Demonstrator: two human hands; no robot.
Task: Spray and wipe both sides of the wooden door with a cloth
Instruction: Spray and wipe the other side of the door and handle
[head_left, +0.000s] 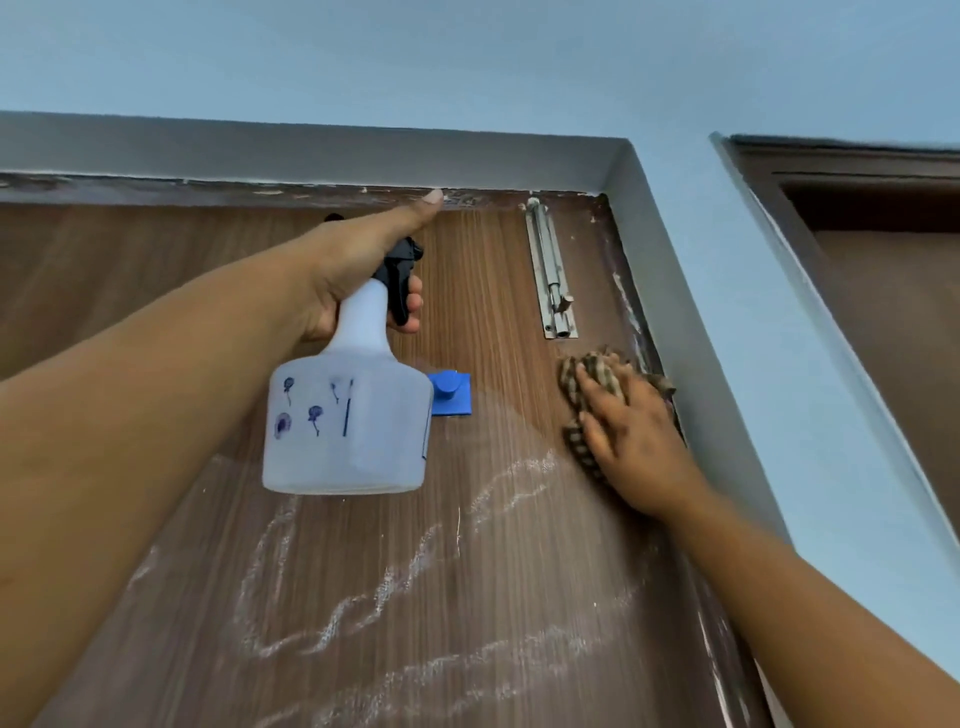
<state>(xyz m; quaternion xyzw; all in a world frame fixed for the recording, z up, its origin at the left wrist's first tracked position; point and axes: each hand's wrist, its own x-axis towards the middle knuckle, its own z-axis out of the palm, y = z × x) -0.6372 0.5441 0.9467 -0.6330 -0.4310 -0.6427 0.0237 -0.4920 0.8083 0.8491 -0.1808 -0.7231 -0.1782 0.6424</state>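
The fingers (413, 304) of the left hand (353, 270) curl round the neck and black trigger of the spray bottle (345, 415), clamped on it, while the thumb sticks straight up toward the top edge of the door. The bottle is translucent white with small blue flower prints, and it hangs below the fist, held in front of the upper part of the wooden door (493, 545). The right hand (631, 426) lies flat with its fingers straight and slightly spread, pressing the cloth (597, 374) against the door close to its right edge (the cloth is brown and patterned, bunched under the palm). The hand is a little blurred.

Just behind the bottle, a blue hook (451, 392) is stuck to the door. Above the cloth, a metal slide bolt (551, 270) runs upright near the top right corner. White streaky marks (363, 597) wind across the lower door surface. A grey door frame (649, 249) borders the door, set in a pale blue wall (467, 62). To the right, part of a second brown door (893, 322) shows.
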